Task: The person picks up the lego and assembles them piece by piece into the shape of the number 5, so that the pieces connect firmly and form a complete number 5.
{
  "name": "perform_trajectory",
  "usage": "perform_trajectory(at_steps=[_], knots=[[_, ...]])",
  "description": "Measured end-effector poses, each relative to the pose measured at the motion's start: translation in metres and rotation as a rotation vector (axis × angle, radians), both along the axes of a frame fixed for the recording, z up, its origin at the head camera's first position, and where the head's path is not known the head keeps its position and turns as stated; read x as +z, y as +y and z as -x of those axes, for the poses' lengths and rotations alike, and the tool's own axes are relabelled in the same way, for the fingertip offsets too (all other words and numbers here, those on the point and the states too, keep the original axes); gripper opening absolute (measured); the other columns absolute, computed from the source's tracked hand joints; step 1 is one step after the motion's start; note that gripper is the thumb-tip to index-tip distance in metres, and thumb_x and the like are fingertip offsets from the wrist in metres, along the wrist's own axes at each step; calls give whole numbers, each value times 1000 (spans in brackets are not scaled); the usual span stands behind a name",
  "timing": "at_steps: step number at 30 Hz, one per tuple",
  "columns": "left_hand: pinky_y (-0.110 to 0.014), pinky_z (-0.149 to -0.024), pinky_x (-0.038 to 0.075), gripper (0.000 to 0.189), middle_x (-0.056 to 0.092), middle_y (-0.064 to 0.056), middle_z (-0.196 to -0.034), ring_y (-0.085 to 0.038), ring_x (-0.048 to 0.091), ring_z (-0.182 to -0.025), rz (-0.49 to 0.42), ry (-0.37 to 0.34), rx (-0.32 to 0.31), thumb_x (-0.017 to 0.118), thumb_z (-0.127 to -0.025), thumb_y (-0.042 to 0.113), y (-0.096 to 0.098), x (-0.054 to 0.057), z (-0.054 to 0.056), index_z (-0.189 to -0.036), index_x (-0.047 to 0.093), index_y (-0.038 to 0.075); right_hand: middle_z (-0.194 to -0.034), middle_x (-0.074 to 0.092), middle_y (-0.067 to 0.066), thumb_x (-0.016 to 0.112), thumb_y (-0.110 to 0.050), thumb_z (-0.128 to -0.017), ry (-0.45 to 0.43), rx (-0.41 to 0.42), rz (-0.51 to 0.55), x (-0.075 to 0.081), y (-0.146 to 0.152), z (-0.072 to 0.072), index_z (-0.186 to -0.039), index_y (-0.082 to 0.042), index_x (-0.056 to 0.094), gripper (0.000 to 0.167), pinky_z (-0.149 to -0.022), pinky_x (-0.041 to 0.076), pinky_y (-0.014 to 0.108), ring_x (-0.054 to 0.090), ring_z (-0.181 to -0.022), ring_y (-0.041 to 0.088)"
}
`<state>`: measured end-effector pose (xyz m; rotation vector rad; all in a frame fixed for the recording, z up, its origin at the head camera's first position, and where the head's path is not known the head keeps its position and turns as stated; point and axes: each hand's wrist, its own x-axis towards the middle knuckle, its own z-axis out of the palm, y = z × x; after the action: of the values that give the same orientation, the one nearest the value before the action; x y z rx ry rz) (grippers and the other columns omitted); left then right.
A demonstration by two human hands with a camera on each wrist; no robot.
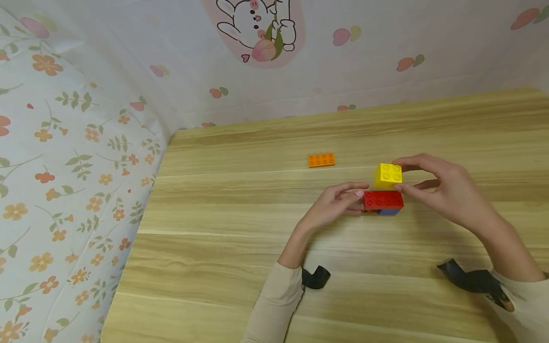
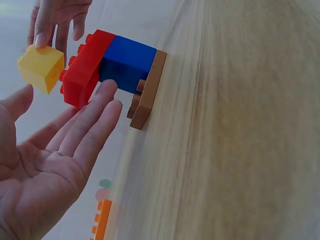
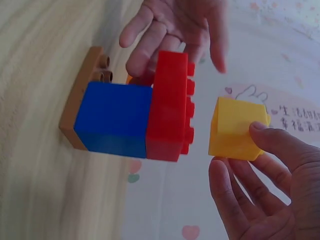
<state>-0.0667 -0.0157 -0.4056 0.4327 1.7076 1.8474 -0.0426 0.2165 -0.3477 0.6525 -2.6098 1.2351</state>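
Observation:
A small stack stands on the table: a brown plate (image 2: pixel 148 95) at the bottom, a blue brick (image 3: pixel 112 119) on one end of it, and a long red brick (image 1: pixel 383 199) across the top. Just above the red brick's studs, with a gap between, my right hand (image 1: pixel 450 190) pinches a square yellow brick (image 3: pixel 237 128) between thumb and fingers. My left hand (image 1: pixel 332 205) is beside the stack's left end, its fingers (image 2: pixel 92 132) extended near the red brick. Whether they touch it I cannot tell.
A flat orange plate with studs (image 1: pixel 321 160) lies farther back on the wooden table (image 1: pixel 206 267). Patterned cloth (image 1: pixel 180 76) hangs along the table's back and left edges. Black straps (image 1: pixel 316 277) hang at both wrists.

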Motion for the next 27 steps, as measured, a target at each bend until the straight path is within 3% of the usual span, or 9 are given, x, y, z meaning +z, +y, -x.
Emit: perform_trajectory(at_steps=[9,22,27], knots=[[-43,-75,53,37,66,-16,-101,-31,66,-88,-12,-32,-41,44,-100,21,0,0,0,-129,50,-2,-111,61,3,79,12,-64,13,68,-6,-5,-6,-6,-118,-6,62,60,-63,48,10,50,-100,-6],[-42,-76,53,39,64,-13,-105,-30,66,-89,-6,-44,-35,44,-100,21,1,0,-1,-129,48,-4,-109,61,2,80,11,-62,28,93,-11,-8,-7,-10,-118,-7,62,62,-63,49,11,53,-98,-4],[-42,-76,53,38,61,-19,-110,-34,64,-93,10,-25,-42,42,-101,20,3,3,-2,-129,48,-5,-109,61,0,80,9,-63,29,93,-13,-9,-8,-11,-117,-8,62,59,-63,49,11,53,-98,-2]])
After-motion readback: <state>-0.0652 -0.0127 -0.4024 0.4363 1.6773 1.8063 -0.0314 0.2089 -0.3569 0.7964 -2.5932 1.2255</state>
